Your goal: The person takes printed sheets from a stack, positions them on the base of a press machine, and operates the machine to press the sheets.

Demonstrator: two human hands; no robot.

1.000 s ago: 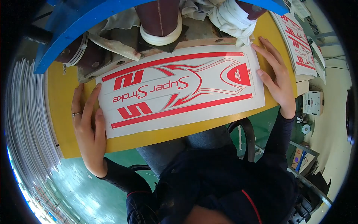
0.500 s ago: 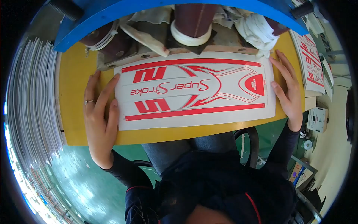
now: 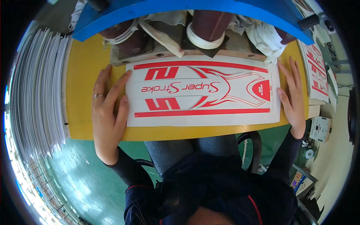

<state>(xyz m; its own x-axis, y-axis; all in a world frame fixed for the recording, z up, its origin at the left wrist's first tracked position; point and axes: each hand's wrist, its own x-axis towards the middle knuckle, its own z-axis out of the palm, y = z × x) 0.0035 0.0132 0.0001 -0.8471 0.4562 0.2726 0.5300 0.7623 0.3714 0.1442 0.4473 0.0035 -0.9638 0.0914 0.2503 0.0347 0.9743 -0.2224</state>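
Observation:
A white sheet (image 3: pixel 232 118) printed in red with "Super Stroke" and large numerals lies on the yellow tabletop (image 3: pixel 80 97), its print upside down to me. At its left edge is my left hand (image 3: pixel 107 112), open, fingers spread and a ring on one finger; index fingertip and thumb meet the edge. My right hand (image 3: pixel 293 97) rests open along the right edge, thumb and fingertips at the sheet. The far edge of the sheet lies against the metal base (image 3: pixel 150 55) of a machine.
A blue frame (image 3: pixel 187 10) arches over dark red cylinders (image 3: pixel 212 24) wrapped with white cloth (image 3: pixel 267 36). A tall stack of sheets (image 3: pixel 41 90) stands at left. More printed sheets (image 3: pixel 317 71) lie at right, above a white box (image 3: pixel 320 128).
The camera view has shifted and turned, so the table and sheet appear further right and more level. Both hands remain at the sheet's two ends, with little visible change in pose.

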